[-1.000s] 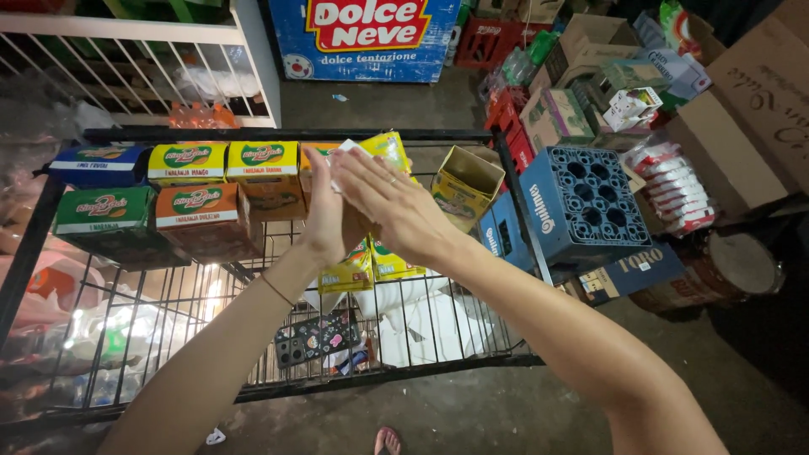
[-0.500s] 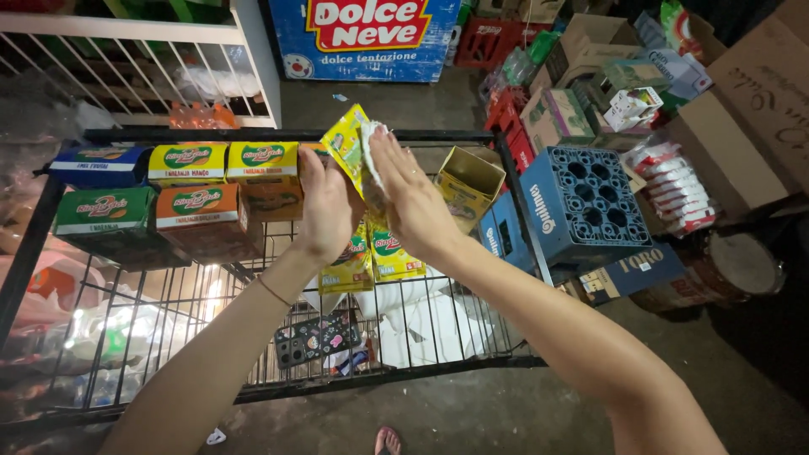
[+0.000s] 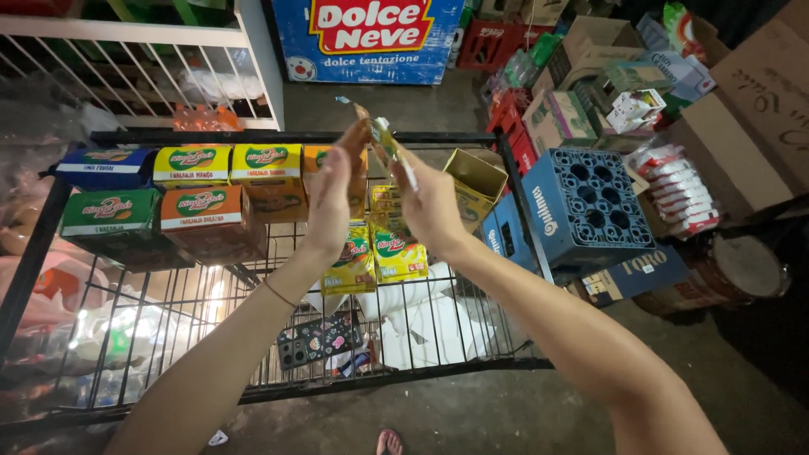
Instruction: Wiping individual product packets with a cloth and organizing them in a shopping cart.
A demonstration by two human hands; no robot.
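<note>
Change: flat yellow-green sachet strip (image 3: 383, 143) now raised edge-on, lifted off the black wire rack (image 3: 472, 329).
Grip: left hand (image 3: 330, 198) and right hand (image 3: 431, 202) pinch it between them.
Risk: strip may slip through the light fingertip hold.

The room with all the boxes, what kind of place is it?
Probably a shop's stockroom. Small drink-mix boxes are lined up on a black wire rack, a blue bottle crate sits on the floor, and cardboard cartons are piled at the right. Both hands hold a thin packet above the rack.
</note>
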